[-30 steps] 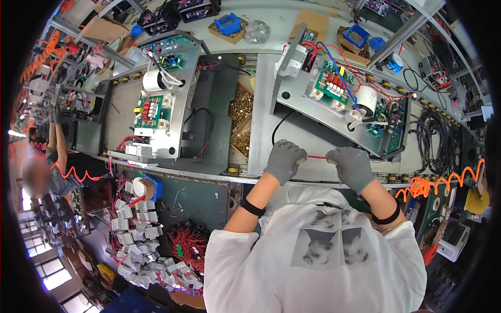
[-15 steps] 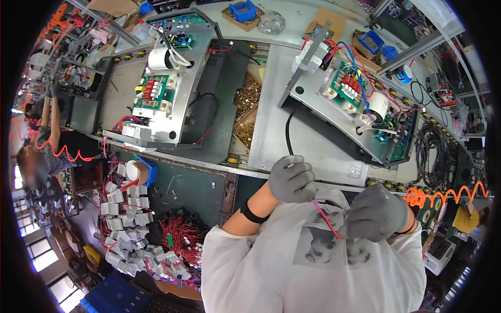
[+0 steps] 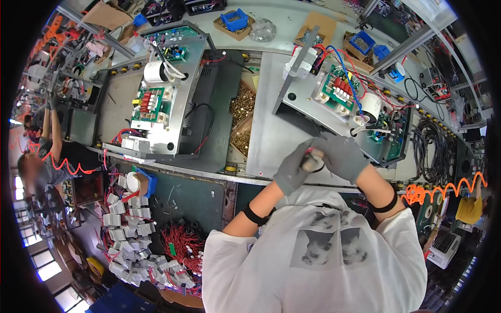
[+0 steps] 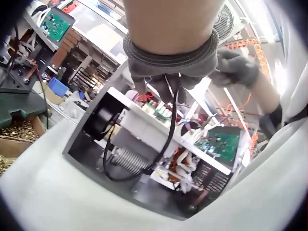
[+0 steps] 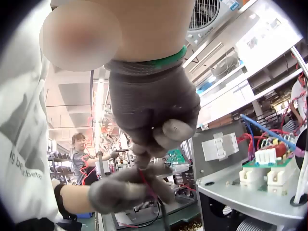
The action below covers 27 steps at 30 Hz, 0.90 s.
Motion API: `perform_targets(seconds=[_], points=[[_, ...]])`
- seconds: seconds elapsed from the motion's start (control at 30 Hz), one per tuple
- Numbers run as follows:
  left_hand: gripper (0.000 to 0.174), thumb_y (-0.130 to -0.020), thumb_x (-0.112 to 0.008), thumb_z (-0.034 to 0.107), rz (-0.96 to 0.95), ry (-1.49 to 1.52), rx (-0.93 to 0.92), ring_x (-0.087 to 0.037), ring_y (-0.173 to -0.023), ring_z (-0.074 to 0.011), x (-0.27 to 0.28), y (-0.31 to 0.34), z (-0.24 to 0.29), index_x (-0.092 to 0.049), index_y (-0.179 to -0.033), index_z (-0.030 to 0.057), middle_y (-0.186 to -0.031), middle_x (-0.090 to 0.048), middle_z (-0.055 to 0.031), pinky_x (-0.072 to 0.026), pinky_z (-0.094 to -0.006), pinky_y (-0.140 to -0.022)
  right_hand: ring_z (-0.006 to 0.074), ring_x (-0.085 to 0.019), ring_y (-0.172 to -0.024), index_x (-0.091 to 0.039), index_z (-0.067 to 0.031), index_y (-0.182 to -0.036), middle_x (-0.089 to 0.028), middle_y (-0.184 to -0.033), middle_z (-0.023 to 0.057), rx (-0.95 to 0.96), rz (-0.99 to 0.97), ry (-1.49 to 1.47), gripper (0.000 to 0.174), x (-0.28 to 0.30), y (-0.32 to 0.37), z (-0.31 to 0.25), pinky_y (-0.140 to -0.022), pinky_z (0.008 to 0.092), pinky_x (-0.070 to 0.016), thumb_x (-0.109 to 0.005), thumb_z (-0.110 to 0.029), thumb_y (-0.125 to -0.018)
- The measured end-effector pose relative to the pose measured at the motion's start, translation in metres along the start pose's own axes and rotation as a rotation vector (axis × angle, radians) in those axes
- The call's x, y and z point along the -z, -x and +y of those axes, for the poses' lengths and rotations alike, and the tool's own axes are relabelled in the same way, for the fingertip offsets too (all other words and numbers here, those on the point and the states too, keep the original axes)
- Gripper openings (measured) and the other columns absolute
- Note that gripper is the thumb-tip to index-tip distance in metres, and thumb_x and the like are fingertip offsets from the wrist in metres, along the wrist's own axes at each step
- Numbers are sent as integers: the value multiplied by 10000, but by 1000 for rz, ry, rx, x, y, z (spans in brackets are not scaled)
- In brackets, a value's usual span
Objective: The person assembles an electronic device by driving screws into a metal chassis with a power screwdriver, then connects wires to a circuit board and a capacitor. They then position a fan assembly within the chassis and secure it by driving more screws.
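Now the left hand [image 3: 293,169] has its fingers curled round the black cable [image 4: 172,126] running out of the open chassis [image 3: 315,110], and the right hand [image 3: 342,156], fingers bent, pinches its red wire [image 5: 147,183], both hands close together over the metal sheet's [image 3: 269,115] near edge.

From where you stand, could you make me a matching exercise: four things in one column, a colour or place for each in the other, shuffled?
1. Right glove
2. Springy hose
3. Cable loops
4. Brass bits

A. orange
B. between the two metal units
C. black
D. grey

Pairs: 1-D, 2-A, 3-C, 4-B
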<state>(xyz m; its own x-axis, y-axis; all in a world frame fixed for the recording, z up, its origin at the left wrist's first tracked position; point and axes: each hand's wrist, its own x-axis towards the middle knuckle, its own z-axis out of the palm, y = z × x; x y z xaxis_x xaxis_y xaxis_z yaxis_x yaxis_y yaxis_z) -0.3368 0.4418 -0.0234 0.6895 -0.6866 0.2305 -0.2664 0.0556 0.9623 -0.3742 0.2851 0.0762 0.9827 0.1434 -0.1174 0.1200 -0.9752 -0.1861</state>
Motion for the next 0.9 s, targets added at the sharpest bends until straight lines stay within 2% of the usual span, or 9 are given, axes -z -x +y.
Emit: perform_targets(seconds=[0.07,0.17,0.27,0.4,0.57,0.7,0.77,0.8,0.9], points=[[434,-905,-479,347,40,69,188,-588,-753,-317,8,-1,-1,-476,-1240,71,-846,-597,-152,-461,-364,-692,251,-610,-715,-544,-151,-928,-557,-847,42,-66,78,-51,136,-5,-8,3,-535,385,-474,-543,-129,-794],[371,-908,-490,269,90,-112,157,-597,-743,-295,8,-4,-22,-502,-1218,67,-821,-597,-135,-462,-352,-683,289,-598,-734,-545,-146,-957,-547,-835,68,-122,190,-179,204,-13,-17,10,-585,410,-462,-574,-121,-756],[286,-890,-518,172,313,-83,175,-599,-730,-294,-2,-17,-12,-563,-1142,43,-822,-598,-133,-467,-331,-657,315,-595,-736,-539,-123,-959,-570,-832,92,-23,-36,-59,189,-28,-27,12,-609,434,-469,-561,-130,-771],[193,-834,-597,119,374,-231,87,-602,-693,-240,10,-29,-17,-655,-1001,44,-833,-620,-120,-469,-315,-613,322,-602,-770,-542,-120,-974,-600,-862,102,-133,-2,-187,194,-39,-48,24,-635,425,-471,-561,-145,-783],[151,-788,-657,143,351,-274,275,-595,-656,-195,17,-40,-64,-693,-893,41,-754,-636,-94,-467,-294,-609,333,-604,-736,-561,-106,-940,-604,-869,126,-287,498,-372,129,-52,-71,45,-628,437,-470,-537,-181,-838],[267,-849,-648,250,605,254,590,-522,-608,-105,7,-57,-119,-665,-953,4,-672,-575,-6,-428,-227,-563,322,-552,-910,-568,-104,-941,-562,-961,110,-215,425,-215,141,-67,-85,61,-744,440,-448,-562,-173,-819],[252,-879,-607,265,629,598,944,-480,-574,-69,6,-76,-115,-639,-962,29,-667,-561,-2,-387,-184,-492,328,-529,-967,-565,-96,-973,-540,-1034,119,-204,445,-235,176,-74,-91,62,-784,439,-439,-564,-173,-815],[261,-909,-561,263,592,722,993,-468,-534,-43,5,-84,-122,-592,-1036,37,-787,-621,-16,-362,-166,-426,335,-506,-1025,-562,-88,-1005,-519,-1107,129,-189,465,-254,211,-77,-94,63,-825,437,-431,-566,-174,-812],[252,-940,-497,262,566,1102,890,-476,-583,-42,-6,-98,-141,-543,-1084,59,-768,-560,2,-340,-147,-422,354,-487,-1068,-542,-82,-1100,-470,-1220,159,-97,493,-165,302,-84,-100,64,-848,412,-440,-566,-207,-826]])
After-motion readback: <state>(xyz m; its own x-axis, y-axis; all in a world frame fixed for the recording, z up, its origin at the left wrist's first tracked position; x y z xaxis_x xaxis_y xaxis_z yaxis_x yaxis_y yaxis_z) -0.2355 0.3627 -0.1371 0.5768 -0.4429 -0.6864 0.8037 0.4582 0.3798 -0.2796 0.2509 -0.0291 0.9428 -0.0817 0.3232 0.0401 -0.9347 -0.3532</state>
